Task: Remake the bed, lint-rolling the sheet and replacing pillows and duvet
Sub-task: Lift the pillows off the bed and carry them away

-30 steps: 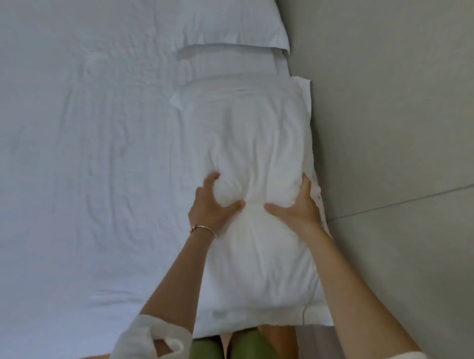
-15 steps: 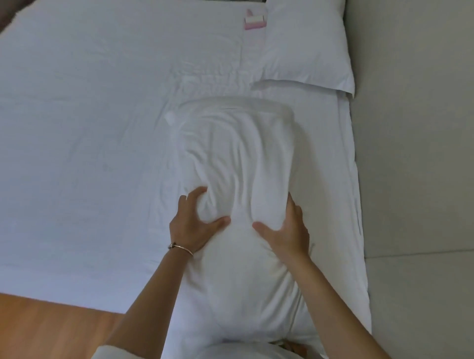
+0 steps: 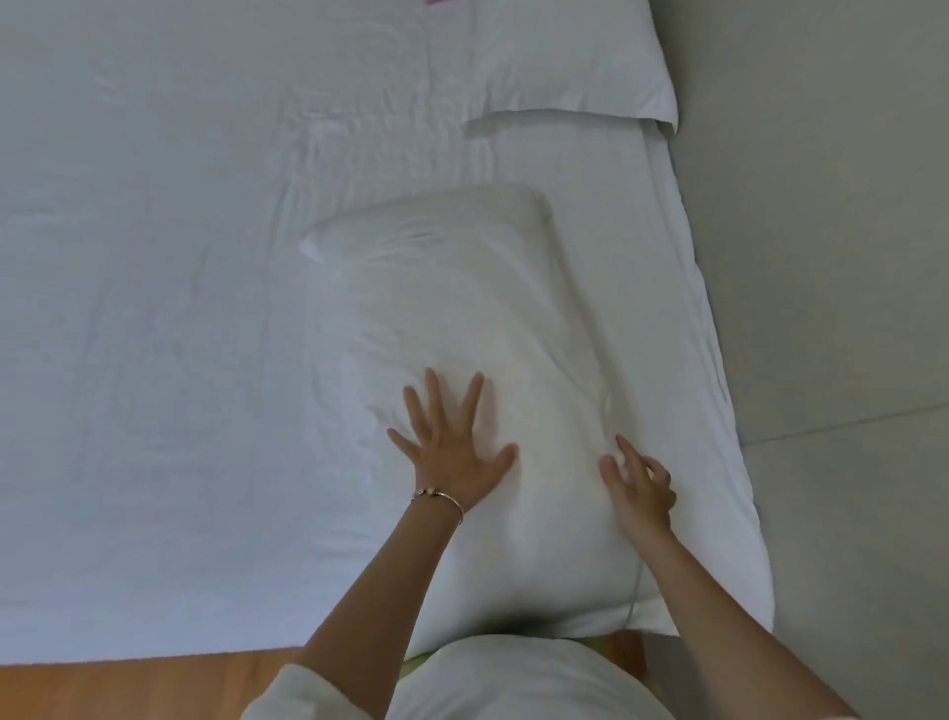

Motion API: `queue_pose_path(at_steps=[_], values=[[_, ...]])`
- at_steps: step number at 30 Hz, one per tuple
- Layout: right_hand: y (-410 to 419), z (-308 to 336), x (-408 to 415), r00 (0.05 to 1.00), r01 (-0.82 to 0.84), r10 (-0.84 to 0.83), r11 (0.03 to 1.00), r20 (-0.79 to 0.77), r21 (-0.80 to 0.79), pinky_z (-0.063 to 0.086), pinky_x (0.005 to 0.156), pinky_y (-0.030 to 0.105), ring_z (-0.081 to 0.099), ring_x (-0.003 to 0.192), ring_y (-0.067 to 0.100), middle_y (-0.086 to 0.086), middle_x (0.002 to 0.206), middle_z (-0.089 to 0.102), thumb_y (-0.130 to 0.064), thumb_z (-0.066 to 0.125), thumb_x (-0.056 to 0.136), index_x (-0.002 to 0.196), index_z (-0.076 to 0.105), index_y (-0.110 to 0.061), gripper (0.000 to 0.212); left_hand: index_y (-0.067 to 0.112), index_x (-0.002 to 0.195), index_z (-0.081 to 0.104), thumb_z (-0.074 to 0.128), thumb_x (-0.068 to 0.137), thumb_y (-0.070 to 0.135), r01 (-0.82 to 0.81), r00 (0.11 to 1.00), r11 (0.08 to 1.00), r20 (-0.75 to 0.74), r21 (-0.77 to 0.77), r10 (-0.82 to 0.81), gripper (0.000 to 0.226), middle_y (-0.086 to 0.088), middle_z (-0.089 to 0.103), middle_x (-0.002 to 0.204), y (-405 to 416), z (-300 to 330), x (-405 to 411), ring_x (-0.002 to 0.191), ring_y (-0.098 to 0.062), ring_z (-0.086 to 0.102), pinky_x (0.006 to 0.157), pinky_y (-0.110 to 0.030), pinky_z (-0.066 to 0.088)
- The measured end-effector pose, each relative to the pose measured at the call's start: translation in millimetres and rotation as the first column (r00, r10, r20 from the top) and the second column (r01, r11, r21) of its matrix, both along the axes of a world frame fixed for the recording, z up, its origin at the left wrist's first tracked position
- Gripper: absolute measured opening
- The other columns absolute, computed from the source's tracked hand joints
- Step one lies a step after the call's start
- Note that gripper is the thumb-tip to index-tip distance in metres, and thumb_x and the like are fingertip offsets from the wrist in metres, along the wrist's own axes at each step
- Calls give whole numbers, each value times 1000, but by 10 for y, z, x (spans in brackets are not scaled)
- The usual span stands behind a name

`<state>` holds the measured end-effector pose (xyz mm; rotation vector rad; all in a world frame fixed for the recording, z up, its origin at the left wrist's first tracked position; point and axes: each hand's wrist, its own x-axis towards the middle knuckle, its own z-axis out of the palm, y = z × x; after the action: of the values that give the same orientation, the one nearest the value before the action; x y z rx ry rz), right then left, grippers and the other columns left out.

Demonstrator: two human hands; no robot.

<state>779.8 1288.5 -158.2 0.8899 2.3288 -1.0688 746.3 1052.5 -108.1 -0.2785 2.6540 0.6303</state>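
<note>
A white pillow [image 3: 462,308] lies lengthwise on the white sheet [image 3: 154,308] near the bed's right side. My left hand [image 3: 452,452] lies flat on the pillow's near half, fingers spread and straight. My right hand [image 3: 637,488] touches the pillow's right edge with loosely bent fingers and holds nothing. A second white pillow [image 3: 570,56] lies at the top right corner of the bed. A sliver of a pink and white lint roller [image 3: 444,2] shows at the top edge.
A grey wall or headboard panel [image 3: 821,257] runs along the bed's right side. Wooden floor [image 3: 128,688] shows at the bottom left, below the mattress edge. My white top fills the bottom centre.
Both hands have let go of the pillow's bunched fabric. The left hand has opened flat on it, the right has slid to its right edge. The pillow has settled onto the sheet.
</note>
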Motion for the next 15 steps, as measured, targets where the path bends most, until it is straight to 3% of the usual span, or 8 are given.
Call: queue_pose_path(at_steps=[3, 8, 11, 15], values=[[94, -162, 209, 996, 78, -79, 997, 34, 4, 19, 117, 48, 28, 140, 34, 10, 156, 26, -55, 25, 101, 145, 36, -47, 46, 57, 136, -29, 38, 58, 96, 214, 971, 975, 117, -61, -206, 110, 3, -50, 143, 200, -125, -21, 128, -40, -48, 103, -73, -14], [248, -240, 186, 971, 206, -197, 977, 134, -55, 24, 117, 45, 36, 138, 28, 5, 150, 41, -43, 29, 103, 147, 40, -34, 46, 54, 133, -36, 38, 58, 96, 234, 959, 963, 197, -134, -206, 113, 1, -53, 141, 305, -251, -125, 127, -42, -48, 103, -74, -11], [299, -227, 277, 967, 253, -251, 963, 32, -88, 37, 111, 36, 50, 128, 27, 7, 142, 53, -19, 38, 102, 139, 53, -20, 40, 54, 130, -38, 36, 57, 97, 238, 958, 961, 197, -142, -208, 113, 1, -52, 142, 316, -267, -114, 129, -42, -46, 104, -74, -10], [546, -208, 579, 929, 363, -347, 921, -124, 139, 46, 96, 36, 56, 120, 27, 10, 133, 57, -1, 43, 97, 139, 52, -20, 47, 54, 132, -36, 38, 57, 97, 243, 955, 959, 206, -145, -211, 114, 2, -53, 141, 313, -258, -119, 128, -41, -46, 104, -73, -11]])
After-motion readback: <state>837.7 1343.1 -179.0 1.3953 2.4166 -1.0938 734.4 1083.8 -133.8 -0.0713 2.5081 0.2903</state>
